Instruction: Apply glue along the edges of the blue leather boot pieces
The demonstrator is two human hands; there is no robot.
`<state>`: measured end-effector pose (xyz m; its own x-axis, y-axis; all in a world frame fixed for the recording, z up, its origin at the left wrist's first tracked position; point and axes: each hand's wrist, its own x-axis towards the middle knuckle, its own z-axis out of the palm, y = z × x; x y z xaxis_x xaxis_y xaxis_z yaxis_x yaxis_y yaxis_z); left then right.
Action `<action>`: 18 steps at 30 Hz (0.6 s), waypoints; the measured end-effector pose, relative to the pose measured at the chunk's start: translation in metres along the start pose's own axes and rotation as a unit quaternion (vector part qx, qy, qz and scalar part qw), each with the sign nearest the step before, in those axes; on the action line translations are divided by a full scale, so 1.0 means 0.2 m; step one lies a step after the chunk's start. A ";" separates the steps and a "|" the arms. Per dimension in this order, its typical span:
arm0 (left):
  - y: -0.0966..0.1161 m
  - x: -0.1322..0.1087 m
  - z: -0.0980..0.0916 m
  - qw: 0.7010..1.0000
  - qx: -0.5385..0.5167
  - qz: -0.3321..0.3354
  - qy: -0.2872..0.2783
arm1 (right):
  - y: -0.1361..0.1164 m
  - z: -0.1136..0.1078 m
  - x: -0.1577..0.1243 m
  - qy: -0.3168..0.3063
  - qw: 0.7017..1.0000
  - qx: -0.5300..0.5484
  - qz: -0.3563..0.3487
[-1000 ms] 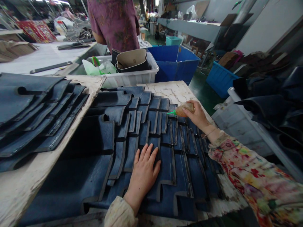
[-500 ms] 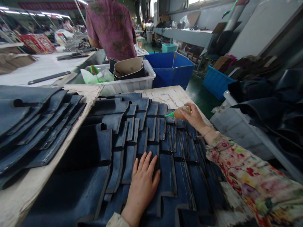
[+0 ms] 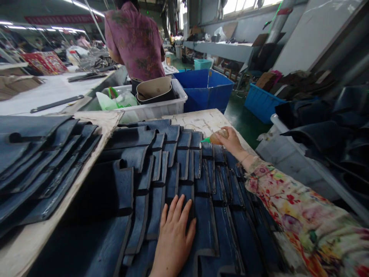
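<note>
Overlapping dark blue leather-like pieces with grey edge strips are spread in rows across the board in front of me. My left hand lies flat on them near the middle, fingers stretched and a little apart. In my right hand is a squeeze bottle of amber liquid with a green nozzle, held tilted to the left. Its tip is at the edge strip of one piece at the far side of the rows. Shiny wet lines, looking like glue, run along several strips on the right.
More blue pieces lie on a board at the left. Beyond stand a white crate and a blue bin, with a person in a purple shirt behind them. At the right is a white crate heaped with dark pieces.
The view has tilted up slightly, so the near things sit lower. The bottle's nozzle has come a little nearer along the far strip, and my left hand stays flat on the pieces.
</note>
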<state>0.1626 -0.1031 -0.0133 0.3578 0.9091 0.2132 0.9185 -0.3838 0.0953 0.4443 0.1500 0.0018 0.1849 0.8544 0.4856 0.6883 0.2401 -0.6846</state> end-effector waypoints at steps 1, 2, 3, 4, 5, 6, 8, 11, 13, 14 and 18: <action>0.00 0.00 0.00 1.000 0.005 0.001 0.000 | 0.01 0.01 0.01 0.002 1.000 -0.001 -0.001; 0.00 0.00 0.00 1.000 0.011 0.002 0.002 | 0.02 0.02 0.02 0.004 1.000 -0.002 -0.002; 0.00 0.00 0.01 1.000 0.017 0.003 0.004 | 0.03 0.02 0.04 0.006 1.000 -0.003 -0.004; 0.00 0.00 0.01 1.000 0.023 0.005 0.008 | 0.03 0.03 0.05 0.009 1.000 -0.005 -0.005; -0.01 0.00 0.01 0.999 0.031 0.009 0.012 | 0.04 0.04 0.06 0.012 1.000 -0.006 -0.005; -0.01 0.00 0.01 0.999 0.038 0.013 0.016 | 0.05 0.05 0.07 0.014 1.000 -0.008 -0.004; -0.01 0.00 0.01 0.998 0.052 0.020 0.024 | 0.06 0.06 0.09 0.020 1.000 -0.011 -0.001; -0.01 0.00 0.01 0.997 0.068 0.028 0.035 | 0.07 0.09 0.13 0.028 0.999 -0.014 0.006; -0.01 0.00 0.01 0.996 0.073 0.032 0.040 | 0.08 0.10 0.16 0.030 0.999 -0.014 0.017; -0.02 0.00 0.01 0.996 0.073 0.032 0.041 | 0.08 0.11 0.18 0.031 0.999 -0.014 0.023; -0.02 0.00 0.02 0.996 0.067 0.032 0.044 | 0.08 0.14 0.23 0.037 0.998 -0.017 0.044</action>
<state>0.1599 -0.1001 -0.0169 0.4048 0.8637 0.3001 0.9109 -0.4096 -0.0499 0.4446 0.2054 -0.0021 0.2968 0.8344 0.4644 0.6905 0.1483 -0.7079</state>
